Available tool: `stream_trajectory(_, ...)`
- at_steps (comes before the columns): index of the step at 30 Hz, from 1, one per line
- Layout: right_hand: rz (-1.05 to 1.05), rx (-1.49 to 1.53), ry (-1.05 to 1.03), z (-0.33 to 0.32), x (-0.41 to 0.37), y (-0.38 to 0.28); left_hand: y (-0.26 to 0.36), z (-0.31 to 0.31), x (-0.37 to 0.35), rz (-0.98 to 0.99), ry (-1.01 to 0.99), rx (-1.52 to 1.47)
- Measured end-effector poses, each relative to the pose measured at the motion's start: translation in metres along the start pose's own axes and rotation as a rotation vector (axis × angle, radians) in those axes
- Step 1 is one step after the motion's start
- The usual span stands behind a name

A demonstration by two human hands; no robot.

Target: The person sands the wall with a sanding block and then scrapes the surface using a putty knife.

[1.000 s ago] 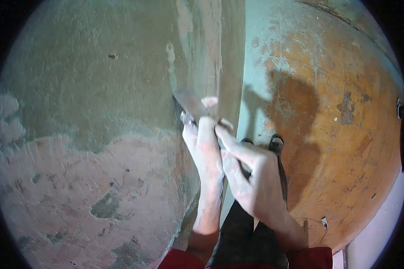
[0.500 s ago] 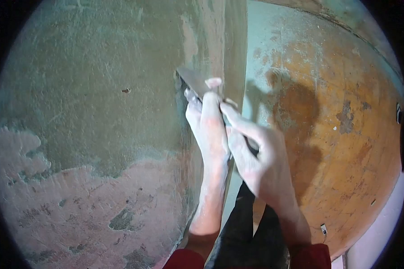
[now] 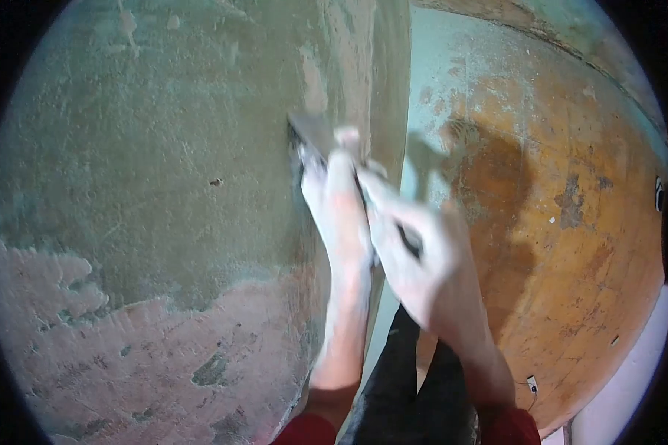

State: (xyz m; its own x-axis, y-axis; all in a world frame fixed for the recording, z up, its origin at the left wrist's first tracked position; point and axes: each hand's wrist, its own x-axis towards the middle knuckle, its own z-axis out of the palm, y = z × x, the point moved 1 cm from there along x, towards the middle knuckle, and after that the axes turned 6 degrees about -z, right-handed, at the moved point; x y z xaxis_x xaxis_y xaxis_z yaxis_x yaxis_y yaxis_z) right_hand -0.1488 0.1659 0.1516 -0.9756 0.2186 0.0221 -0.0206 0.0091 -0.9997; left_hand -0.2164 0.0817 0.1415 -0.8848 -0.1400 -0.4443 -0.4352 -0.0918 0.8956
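A scraper with a flat metal blade (image 3: 312, 132) is tilted against the green-painted wall (image 3: 163, 141), close to the corner. My left hand (image 3: 339, 204), coated in white dust, is closed at the scraper, its fingers pressed along the blade. Just right of it, my right hand (image 3: 423, 245) is closed too, with its fingers at the lower end of the scraper; the handle is mostly hidden by the hands. Beside the blade shows a small pale pink tip, too blurred to name. Strips of bare plaster (image 3: 314, 81) run up the wall above the blade.
Lower left, the paint gives way to rough pinkish plaster (image 3: 156, 356). Right of the corner stands a worn orange wall (image 3: 571, 297) with pale blue patches and my shadow. A small socket with a cord (image 3: 532, 384) sits low on it. My dark-clad legs (image 3: 393, 371) are below.
The scraper and both hands have moved up along the wall, whose marks now sit lower in view. Both hands keep their hold.
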Motion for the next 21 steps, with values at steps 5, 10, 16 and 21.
stream_trajectory(5, 0.135, 0.082, -0.04, 0.0, -0.014, -0.005, -0.004, -0.003, -0.015, -0.064, 0.066, -0.014)
stream_trajectory(10, 0.215, 0.083, -0.08, -0.008, 0.018, 0.0, -0.015, 0.002, 0.027, 0.116, -0.095, 0.024)
stream_trajectory(16, 0.284, 0.151, -0.156, -0.006, -0.032, 0.041, -0.054, -0.023, -0.007, 0.045, 0.038, 0.313)
stream_trajectory(21, 0.474, -0.314, -0.247, -0.055, -0.155, 0.128, -0.216, -0.108, -0.103, -0.029, -0.283, 0.941)
